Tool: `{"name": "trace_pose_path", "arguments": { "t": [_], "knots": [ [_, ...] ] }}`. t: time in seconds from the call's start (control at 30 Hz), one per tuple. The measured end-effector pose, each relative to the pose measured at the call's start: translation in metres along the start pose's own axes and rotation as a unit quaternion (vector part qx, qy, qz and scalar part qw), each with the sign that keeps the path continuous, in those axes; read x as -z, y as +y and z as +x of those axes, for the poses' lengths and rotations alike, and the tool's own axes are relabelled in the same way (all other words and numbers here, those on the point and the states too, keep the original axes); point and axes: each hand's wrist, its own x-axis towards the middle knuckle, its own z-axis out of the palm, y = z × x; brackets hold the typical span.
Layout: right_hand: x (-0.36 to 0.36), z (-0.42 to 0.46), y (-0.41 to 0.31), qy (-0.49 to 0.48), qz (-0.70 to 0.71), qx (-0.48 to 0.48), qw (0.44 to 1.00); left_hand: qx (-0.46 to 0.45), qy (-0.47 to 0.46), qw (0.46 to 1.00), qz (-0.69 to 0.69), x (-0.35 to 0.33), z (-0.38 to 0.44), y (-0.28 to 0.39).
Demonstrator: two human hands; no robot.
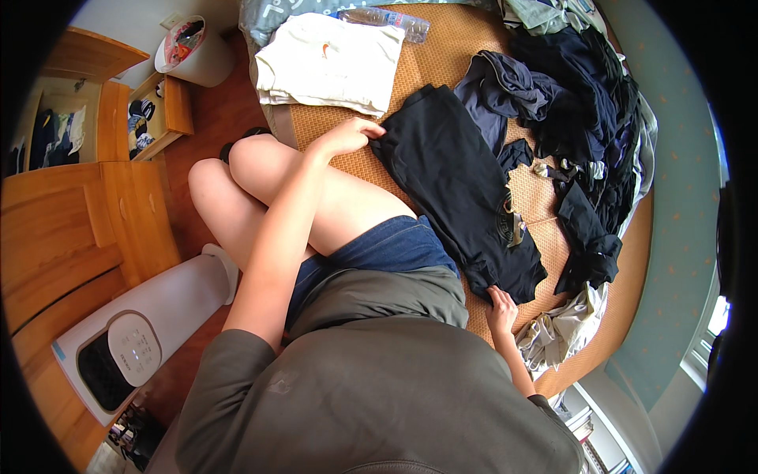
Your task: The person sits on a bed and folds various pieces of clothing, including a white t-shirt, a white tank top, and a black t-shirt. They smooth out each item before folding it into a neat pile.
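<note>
A black garment (453, 172) with a printed emblem lies flat and lengthwise on a woven mat (533, 237) beside my legs. At its upper left corner, my left hand (349, 135) has the edge between fingertips and thumb. My right hand (501, 305) grips the lower edge, near its bottom corner; the thumb is partly hidden. Beyond my left hand sits a folded white garment (331, 62) with a small orange mark. Touching the black garment's far side is a crumpled dark grey garment (509, 89).
A heap of dark clothes (586, 101) lies at the right, with a crumpled white cloth (562, 332) near my right forearm. A plastic bottle (408, 25) rests behind the white garment. Left on the floor are a white appliance (154, 326), a waste bin (204, 56) and an open drawer (177, 106).
</note>
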Motion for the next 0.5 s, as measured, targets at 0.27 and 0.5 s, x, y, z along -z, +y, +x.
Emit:
{"name": "trace_pose_path", "arguments": {
  "t": [0.27,0.5],
  "knots": [
    [-0.004,0.003,0.003,-0.014,0.003,-0.007,1.0,-0.103,0.151,0.95,0.254,-0.019,-0.006,0.02],
    [0.0,-0.001,0.003,-0.015,0.001,0.008,1.0,-0.133,0.159,0.862,0.463,-0.041,-0.006,0.035]
  ]
}}
